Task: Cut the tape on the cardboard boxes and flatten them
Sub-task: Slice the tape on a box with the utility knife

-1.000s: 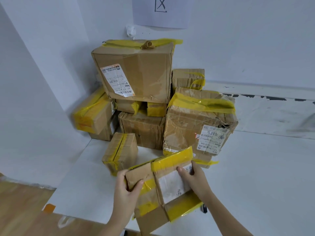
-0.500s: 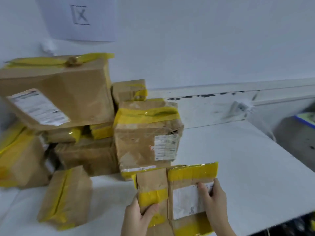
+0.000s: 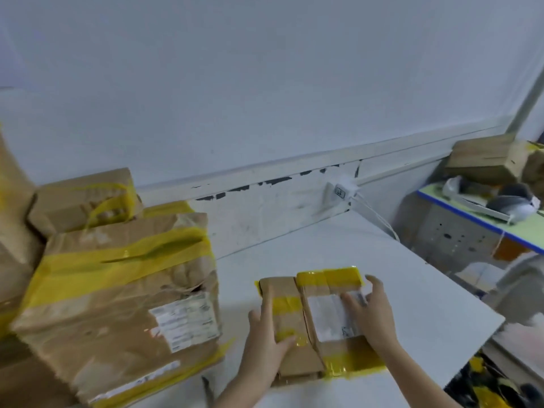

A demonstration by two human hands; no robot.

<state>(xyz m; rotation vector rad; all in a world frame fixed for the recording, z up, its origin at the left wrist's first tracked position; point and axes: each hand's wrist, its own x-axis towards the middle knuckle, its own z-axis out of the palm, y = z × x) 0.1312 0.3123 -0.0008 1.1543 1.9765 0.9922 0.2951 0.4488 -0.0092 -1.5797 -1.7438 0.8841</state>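
The flattened box (image 3: 316, 325) lay on the white table (image 3: 412, 290), just right of the taped pile (image 3: 117, 290). Both the left hand (image 3: 266, 334) and the right hand (image 3: 372, 313) pressed it with straight, spread fingers (gripping nothing). Flattening looked nearly finished; the next move probably calls for setting it aside.

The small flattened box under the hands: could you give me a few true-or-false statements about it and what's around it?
1. Both hands, left and right, rest on the flattened box. True.
2. The flattened box lies on top of the big taped box. False: it lies on the white table, beside the big taped box.
3. The tape on the boxes is yellow. True.
4. A hand holds a knife. False: no knife shows in either hand.
5. The flattened box bears a white label. True.
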